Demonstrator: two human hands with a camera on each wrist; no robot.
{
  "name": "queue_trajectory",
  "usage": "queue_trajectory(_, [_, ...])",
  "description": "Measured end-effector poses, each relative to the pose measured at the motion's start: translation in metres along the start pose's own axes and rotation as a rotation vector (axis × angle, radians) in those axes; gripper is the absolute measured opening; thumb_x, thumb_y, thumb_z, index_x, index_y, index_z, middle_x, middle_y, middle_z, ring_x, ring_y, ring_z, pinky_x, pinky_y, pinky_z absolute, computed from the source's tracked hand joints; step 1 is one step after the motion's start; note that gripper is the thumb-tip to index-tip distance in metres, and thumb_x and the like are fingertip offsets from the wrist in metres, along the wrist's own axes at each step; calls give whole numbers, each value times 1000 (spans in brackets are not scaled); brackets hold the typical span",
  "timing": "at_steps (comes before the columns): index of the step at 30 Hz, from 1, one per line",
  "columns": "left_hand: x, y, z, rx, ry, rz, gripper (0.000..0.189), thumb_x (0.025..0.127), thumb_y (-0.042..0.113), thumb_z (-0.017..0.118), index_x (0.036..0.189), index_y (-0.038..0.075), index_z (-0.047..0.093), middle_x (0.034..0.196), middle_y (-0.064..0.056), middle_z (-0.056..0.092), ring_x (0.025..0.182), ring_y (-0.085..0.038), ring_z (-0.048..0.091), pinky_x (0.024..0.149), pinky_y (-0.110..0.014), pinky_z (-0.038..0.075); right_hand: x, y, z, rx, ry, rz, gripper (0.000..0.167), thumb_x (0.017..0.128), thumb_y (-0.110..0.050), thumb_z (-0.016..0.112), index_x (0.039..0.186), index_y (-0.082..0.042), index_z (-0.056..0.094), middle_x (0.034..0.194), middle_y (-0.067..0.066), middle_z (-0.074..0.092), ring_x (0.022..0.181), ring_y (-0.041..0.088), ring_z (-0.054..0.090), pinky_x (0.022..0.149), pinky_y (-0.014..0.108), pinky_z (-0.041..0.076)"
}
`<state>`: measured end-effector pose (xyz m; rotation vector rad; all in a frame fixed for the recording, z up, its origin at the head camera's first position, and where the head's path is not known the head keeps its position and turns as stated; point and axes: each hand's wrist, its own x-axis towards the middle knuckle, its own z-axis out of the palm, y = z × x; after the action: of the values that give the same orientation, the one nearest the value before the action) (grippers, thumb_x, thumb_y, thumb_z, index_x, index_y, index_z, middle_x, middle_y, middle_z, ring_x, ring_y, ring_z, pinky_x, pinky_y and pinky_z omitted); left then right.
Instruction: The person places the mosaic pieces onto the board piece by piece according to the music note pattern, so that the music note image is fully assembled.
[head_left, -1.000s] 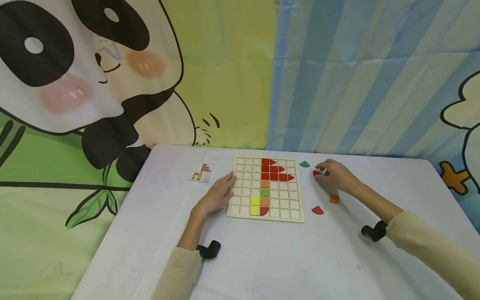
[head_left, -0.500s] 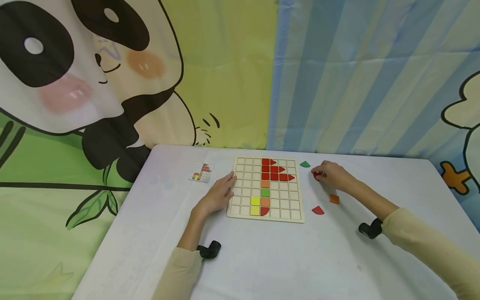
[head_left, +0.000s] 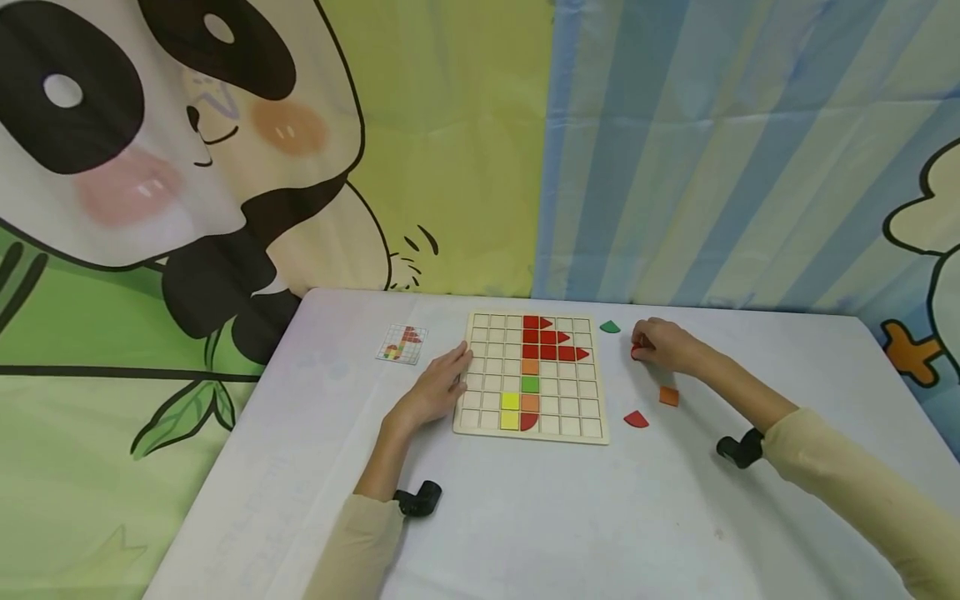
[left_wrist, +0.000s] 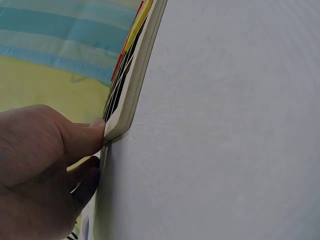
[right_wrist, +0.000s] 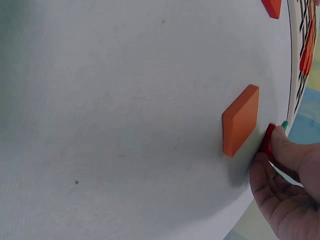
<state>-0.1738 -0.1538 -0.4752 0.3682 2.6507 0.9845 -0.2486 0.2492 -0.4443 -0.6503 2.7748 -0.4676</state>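
Observation:
My left hand rests against the left edge of a light wooden grid board. In the left wrist view its thumb touches the rim near a corner. Red, orange, green and yellow pieces lie in the board's cells. To the right of the board, my right hand pinches a small red piece between thumb and fingertips, low over the table; its full shape is hidden by the fingers. Nearest to that hand lies an orange diamond-shaped piece.
A green quarter-circle piece lies beyond the board's right edge, and a red quarter-circle piece nearer the front. Left of the board is a small pattern card. Printed cloth hangs behind the white table.
My right hand's fingers have closed in on the red piece, which now shows only partly. The left hand and the board have kept their place.

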Motion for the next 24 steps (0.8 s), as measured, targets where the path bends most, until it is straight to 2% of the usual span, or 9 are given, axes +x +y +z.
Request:
queue_trajectory(3, [1, 0, -1, -1, 5, -4, 58, 107, 8, 51, 162, 4, 32, 174, -7, 18, 161, -31, 15, 130, -50, 19, -1, 2, -1, 14, 7, 0, 14, 94, -5, 73, 91, 3, 62, 83, 11, 57, 76, 21, 50, 69, 33, 47])
queue_trajectory(5, [1, 0, -2, -2, 7, -5, 58, 107, 8, 51, 162, 5, 32, 174, -7, 18, 161, -31, 15, 130, -50, 19, -1, 3, -1, 23, 14, -12, 14, 94, -6, 73, 92, 3, 62, 84, 11, 57, 76, 21, 50, 68, 32, 46])
queue_trajectory(10, [1, 1, -2, -14, 5, -1, 58, 107, 7, 52, 161, 4, 32, 174, -7, 17, 161, -32, 15, 129, -51, 19, -4, 6, -4, 17, 10, -52, 11, 95, -1, 70, 103, 6, 66, 90, 12, 62, 81, 23, 54, 74, 37, 53])
queue_trajectory(17, [2, 1, -1, -8, 4, 1, 58, 107, 7, 52, 161, 4, 32, 174, -8, 18, 161, -32, 15, 129, -51, 19, -6, 8, -5, 18, -53, -31, 21, 91, 0, 75, 109, 6, 67, 99, 15, 65, 89, 25, 58, 83, 43, 60])
queue_trajectory(19, [1, 1, -1, -6, 2, 2, 58, 107, 7, 52, 161, 3, 32, 174, -9, 18, 161, -32, 15, 130, -51, 19, -6, 8, -3, 18, -48, -29, 21, 90, 0, 76, 107, 5, 65, 98, 14, 64, 88, 24, 57, 83, 42, 60])
queue_trajectory(24, [0, 1, 0, -9, 7, 9, 58, 106, 7, 52, 161, 2, 33, 174, -10, 19, 161, -33, 16, 129, -51, 20, -8, 7, -1, 33, 2, -61, 15, 88, 2, 77, 93, 0, 63, 86, 9, 63, 80, 21, 54, 73, 35, 55])
